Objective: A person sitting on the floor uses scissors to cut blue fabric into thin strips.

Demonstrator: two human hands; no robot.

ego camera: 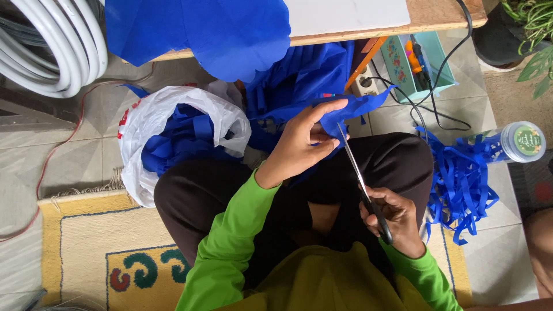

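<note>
already a heap of cut blue strips lies beside the right knee; the left hand pinches the blue fabric piece above the lap, the right hand clenches the scissors mid-cut; more fabric waits uncut.

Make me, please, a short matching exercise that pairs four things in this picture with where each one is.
Things:
1. scissors
2. white plastic bag
3. clear jar with green lid
4. pile of blue strips

Places:
A. lying on the tiled floor at far right
B. in the right hand
C. on the floor beside the person's right knee
D. by the left knee, stuffed with blue fabric

Pairs: 1-B, 2-D, 3-A, 4-C
</note>
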